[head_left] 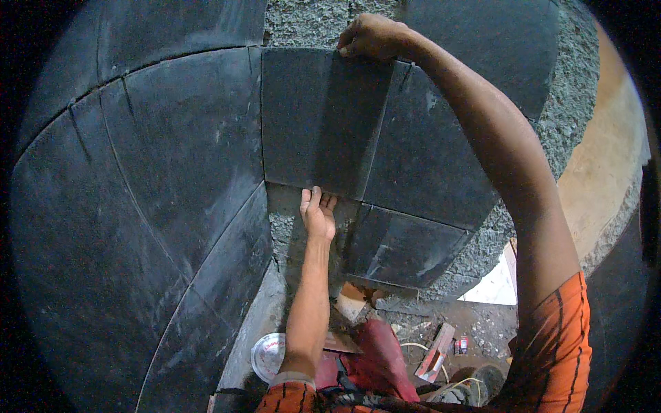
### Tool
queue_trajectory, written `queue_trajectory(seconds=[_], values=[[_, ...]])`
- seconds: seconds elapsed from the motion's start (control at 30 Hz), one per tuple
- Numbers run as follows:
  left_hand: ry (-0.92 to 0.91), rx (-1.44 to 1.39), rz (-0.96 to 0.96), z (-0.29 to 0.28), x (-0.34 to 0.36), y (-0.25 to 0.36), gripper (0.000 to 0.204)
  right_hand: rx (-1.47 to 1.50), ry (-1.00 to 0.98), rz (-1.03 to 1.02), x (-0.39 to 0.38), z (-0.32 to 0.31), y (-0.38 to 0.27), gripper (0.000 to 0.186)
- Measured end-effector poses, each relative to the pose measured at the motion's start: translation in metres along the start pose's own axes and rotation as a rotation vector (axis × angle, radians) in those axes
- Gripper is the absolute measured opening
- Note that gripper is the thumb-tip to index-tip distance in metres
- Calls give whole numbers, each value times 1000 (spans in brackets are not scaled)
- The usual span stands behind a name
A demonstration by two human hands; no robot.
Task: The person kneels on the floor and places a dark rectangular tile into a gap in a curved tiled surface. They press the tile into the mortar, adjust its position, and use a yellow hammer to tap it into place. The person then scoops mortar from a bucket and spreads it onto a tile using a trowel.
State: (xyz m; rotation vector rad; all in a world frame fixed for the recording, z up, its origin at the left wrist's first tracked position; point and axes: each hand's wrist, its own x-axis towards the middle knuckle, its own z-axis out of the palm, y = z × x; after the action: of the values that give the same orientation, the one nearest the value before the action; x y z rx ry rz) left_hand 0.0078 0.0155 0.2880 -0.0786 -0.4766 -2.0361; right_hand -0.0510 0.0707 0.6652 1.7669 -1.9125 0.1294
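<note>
A dark grey tile is sitting on the wall right in front of the person, between the two hands. It is looking flat, smooth and a bit dusty, with straight sides, and a darker band of shade is running down its right part. Just above it, bare grey cement is showing, all rough and bumpy.

The right hand is touching the top edge near the right corner. Its fingers are curling in, but I cannot tell if they are pinching the tile. The right arm is reaching high and bending over from the right side, and its orange sleeve is showing dark stripes. The left hand is reaching straight up from below. Its palm is facing back, and its fingers are stretching loosely, with the tips touching the bottom edge and not wrapping around it.

More dark tiles are covering the left wall, and a big tile is sitting just to the right. A smaller tile is sitting under that one. Farther down, a round whitish lid, a red and grey tool and a little red box are lying near the red trousers.
</note>
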Motion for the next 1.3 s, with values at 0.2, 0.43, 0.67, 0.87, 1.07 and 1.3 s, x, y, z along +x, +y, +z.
queue_trajectory(seconds=[0.2, 0.43, 0.67, 0.87, 1.07, 1.3], values=[[-66, 6, -37, -10, 7, -6, 32, -26, 22, -64, 2, -1, 8, 27], [-38, -13, -23, -4, 3, -2, 24, -44, 12, -64, 7, -1, 13, 29], [-1, -37, -4, -10, 4, -4, 12, -6, -1, -241, -10, -11, -7, 27], [-44, -30, -14, -6, 5, -1, 16, 25, -18, -177, -7, -11, -2, 28], [-28, -1, -24, 1, 6, -7, 41, 18, -44, -90, 9, -7, 28, 28], [29, 8, -3, 11, -6, 8, 10, 47, -74, -144, 10, -2, 21, 31]])
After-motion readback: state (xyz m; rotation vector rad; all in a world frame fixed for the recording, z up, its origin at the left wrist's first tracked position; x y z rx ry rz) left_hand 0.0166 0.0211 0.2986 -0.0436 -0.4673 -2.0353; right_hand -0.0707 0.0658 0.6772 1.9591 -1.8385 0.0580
